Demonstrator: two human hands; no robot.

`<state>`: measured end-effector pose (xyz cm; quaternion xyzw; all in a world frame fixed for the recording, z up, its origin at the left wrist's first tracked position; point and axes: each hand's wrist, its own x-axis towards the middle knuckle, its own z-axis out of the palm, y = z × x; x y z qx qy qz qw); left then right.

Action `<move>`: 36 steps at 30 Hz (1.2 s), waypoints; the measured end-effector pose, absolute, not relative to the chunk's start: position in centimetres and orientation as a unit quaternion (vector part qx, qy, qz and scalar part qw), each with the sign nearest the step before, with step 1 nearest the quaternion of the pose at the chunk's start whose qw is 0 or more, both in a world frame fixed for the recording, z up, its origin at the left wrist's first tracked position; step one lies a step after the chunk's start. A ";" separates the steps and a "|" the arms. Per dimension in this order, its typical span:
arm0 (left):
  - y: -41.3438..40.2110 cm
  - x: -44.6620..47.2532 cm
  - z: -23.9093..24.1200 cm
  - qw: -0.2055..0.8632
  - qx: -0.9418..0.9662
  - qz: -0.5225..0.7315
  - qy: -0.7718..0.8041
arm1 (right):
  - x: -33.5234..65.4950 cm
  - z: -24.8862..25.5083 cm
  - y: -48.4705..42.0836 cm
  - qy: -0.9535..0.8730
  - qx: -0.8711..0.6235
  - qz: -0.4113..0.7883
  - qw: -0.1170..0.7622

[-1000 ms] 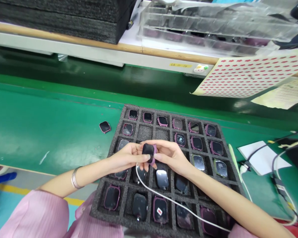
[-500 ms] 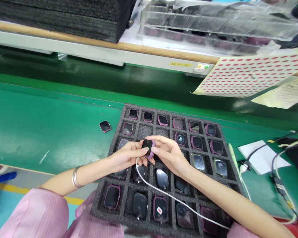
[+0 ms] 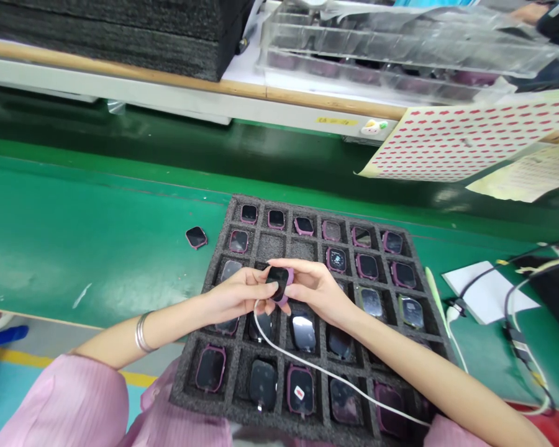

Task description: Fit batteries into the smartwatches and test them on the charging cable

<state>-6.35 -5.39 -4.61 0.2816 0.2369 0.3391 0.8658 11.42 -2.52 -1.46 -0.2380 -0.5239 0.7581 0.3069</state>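
Both my hands hold one purple-framed smartwatch body [image 3: 278, 280] over the middle of a dark foam tray [image 3: 272, 246]. My left hand [image 3: 242, 292] pinches its left side, thumb on the black screen. Fingers of my right hand [image 3: 314, 287] grip the purple right edge. A white cable [image 3: 307, 360] runs from under my left fingers across the tray to my right forearm; its end is hidden by the fingers. Several watch bodies lie in the tray's cells, one with a lit watch face [image 3: 337, 259], another bearing a white sticker with a red arrow [image 3: 300, 392].
A single watch body [image 3: 196, 237] lies on the green bench [image 3: 97, 242] left of the tray. White paper [image 3: 482, 292] and cables [image 3: 522, 341] are at the right. Black foam blocks [image 3: 112, 37] and clear plastic trays [image 3: 386, 56] stand on the shelf above.
The watch body has turned slightly in my hands, its screen facing up more. My hands stay over the same part of the tray; the view has shifted a little.
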 end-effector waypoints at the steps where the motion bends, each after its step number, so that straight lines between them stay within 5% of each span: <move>1: -5.4 -6.3 -4.7 0.865 0.272 0.343 0.244 | 11.4 -1.5 -2.6 -0.522 -0.240 0.758 0.309; 36: -7.0 -5.4 -5.7 0.847 0.243 0.329 0.341 | 12.8 -1.4 -4.0 -0.660 -0.280 0.633 0.293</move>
